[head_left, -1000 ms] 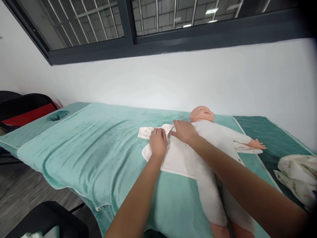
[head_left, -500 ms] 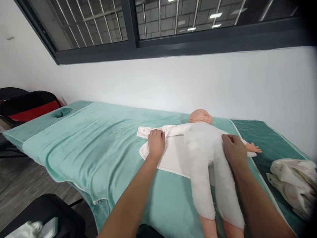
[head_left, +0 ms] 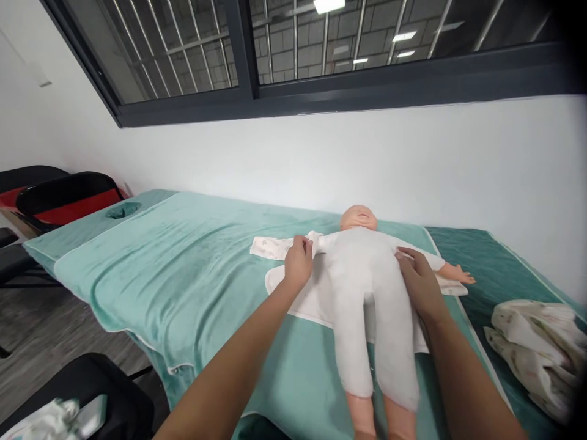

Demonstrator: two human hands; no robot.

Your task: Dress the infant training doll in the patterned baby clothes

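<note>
The doll (head_left: 355, 269) lies face up on a spread white shirt (head_left: 316, 302), over the green sheet (head_left: 183, 269) of the bed. The left hand (head_left: 299, 264) pinches the shirt's bunched sleeve (head_left: 268, 247) between thumb and fingers, at the end of the doll's outstretched arm; how far the arm goes inside is hidden. The sleeve's print is too small to make out. The right hand (head_left: 419, 284) lies at the doll's other side, fingers bent; whether it grips cloth, I cannot tell. A black chair (head_left: 123, 397) carries crumpled cloth (head_left: 52, 421) and a flat, pale object (head_left: 94, 415).
</note>
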